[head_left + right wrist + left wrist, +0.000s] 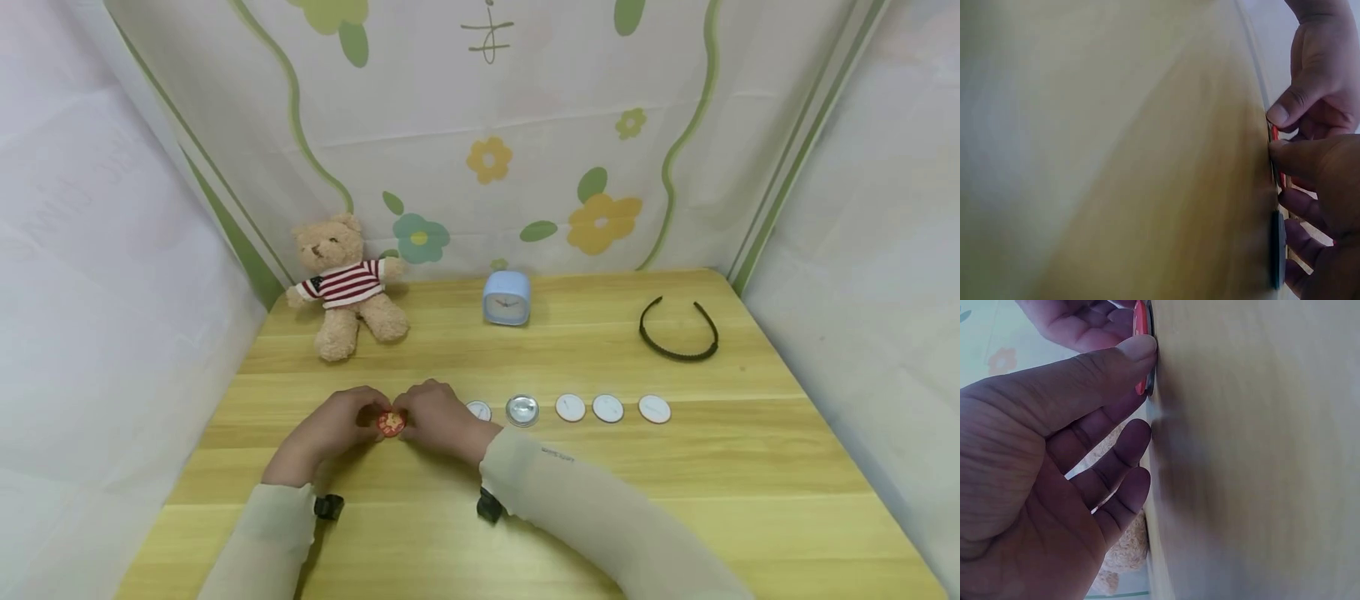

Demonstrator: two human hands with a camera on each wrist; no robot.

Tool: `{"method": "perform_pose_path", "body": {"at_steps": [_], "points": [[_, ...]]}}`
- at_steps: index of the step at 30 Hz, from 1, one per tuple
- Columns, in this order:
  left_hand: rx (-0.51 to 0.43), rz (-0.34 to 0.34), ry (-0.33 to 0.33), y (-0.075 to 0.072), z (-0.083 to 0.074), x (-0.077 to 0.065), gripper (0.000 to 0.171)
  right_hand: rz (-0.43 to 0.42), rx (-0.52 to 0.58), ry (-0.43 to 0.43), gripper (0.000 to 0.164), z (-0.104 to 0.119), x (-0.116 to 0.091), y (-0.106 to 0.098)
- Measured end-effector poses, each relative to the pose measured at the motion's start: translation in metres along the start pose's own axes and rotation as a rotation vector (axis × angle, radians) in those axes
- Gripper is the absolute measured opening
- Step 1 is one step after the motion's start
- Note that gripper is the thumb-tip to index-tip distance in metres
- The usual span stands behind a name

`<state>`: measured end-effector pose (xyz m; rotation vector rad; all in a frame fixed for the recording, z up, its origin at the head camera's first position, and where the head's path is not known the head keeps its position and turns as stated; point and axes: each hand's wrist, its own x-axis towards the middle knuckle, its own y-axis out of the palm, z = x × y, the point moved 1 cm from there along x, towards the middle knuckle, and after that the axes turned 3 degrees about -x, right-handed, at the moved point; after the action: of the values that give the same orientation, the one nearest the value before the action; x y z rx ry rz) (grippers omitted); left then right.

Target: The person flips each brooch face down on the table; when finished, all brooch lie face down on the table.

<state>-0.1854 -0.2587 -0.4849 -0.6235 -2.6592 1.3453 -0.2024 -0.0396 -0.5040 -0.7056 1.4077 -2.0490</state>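
A round red badge (391, 423) with a yellowish pattern lies face up, close over the table, between both hands. My left hand (341, 423) pinches its left edge with the thumb on the near side; in the left wrist view the badge (1141, 347) appears edge-on. On the opposite edge, my right hand (438, 421) grips it between thumb and fingers. Beside the right hand, a badge with a white back (478, 411) is partly covered by that hand. The right wrist view has a dark disc (1277, 250) edge-on, near the curled lower fingers.
To the right, a silver-backed badge (522, 410) and white-backed badges (570, 407) lie in a row. Behind them stand a teddy bear (348, 287) in a striped shirt and a blue clock (507, 298). A black headband (678, 357) lies at the back right.
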Motion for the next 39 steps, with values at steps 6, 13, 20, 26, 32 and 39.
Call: {"method": "perform_pose_path", "body": {"at_steps": [6, 13, 20, 26, 32, 39], "points": [[-0.007, 0.002, -0.017, 0.001, 0.002, 0.0, 0.021, -0.011, -0.044, -0.002, 0.022, 0.004, 0.002, 0.004], [0.008, -0.004, -0.028, -0.004, 0.005, -0.006, 0.019, -0.036, -0.069, -0.009, 0.025, 0.003, -0.002, 0.002], [0.012, -0.046, -0.036, -0.011, 0.006, -0.007, 0.021, -0.099, -0.015, 0.011, 0.019, 0.003, -0.001, 0.0], [-0.001, -0.056, -0.031, -0.011, 0.005, -0.005, 0.019, -0.145, 0.031, 0.014, 0.007, 0.002, -0.001, -0.003], [-0.042, -0.052, -0.044, -0.008, 0.002, -0.002, 0.018, -0.135, 0.004, -0.021, 0.006, 0.003, -0.001, -0.003], [-0.052, -0.018, -0.048, -0.004, 0.004, -0.002, 0.023, -0.089, -0.022, -0.015, 0.021, 0.004, -0.002, -0.001]]}}
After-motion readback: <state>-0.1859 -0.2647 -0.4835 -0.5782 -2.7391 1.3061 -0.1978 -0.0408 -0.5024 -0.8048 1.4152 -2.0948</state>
